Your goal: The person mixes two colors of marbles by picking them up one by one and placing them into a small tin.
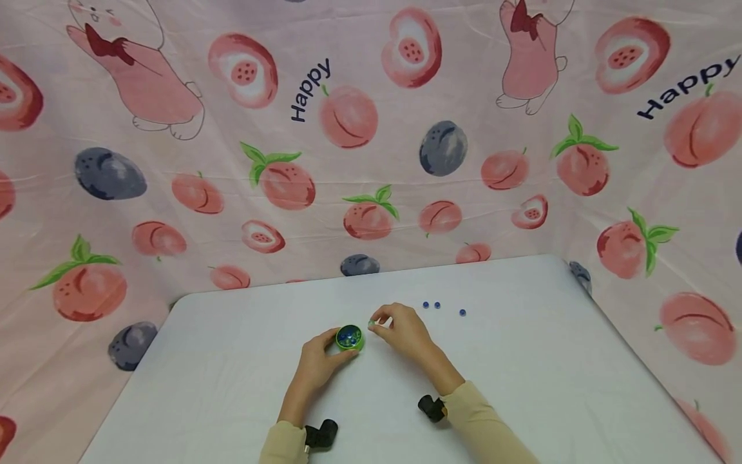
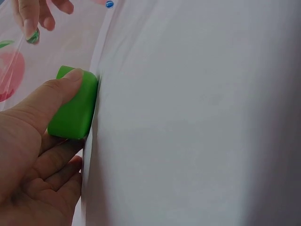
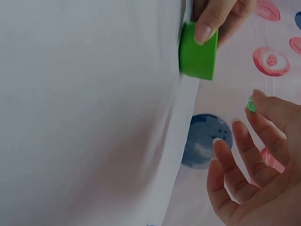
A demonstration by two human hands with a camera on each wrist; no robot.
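Note:
My left hand [image 1: 315,362] grips a small round green cup [image 1: 360,347] standing on the table, its thumb on the near side and fingers behind. Inside the cup lie several small blue and green pieces. Just to the cup's right, my right hand [image 1: 408,331] pinches a small shiny green glass bead [image 3: 251,104] between thumb and index finger, above the table and apart from the cup. Its other fingers are spread and loosely bent in the right wrist view. The left wrist view shows the cup's smooth green side [image 2: 75,115]; its contents are hidden there.
Two blue beads sit close together beyond the right hand, a left one [image 1: 426,305] and a right one [image 1: 437,305]. Another blue bead [image 1: 462,312] lies farther right. A white cloth covers the table [image 1: 232,361]; a pink fruit-print curtain [image 1: 324,167] stands behind it.

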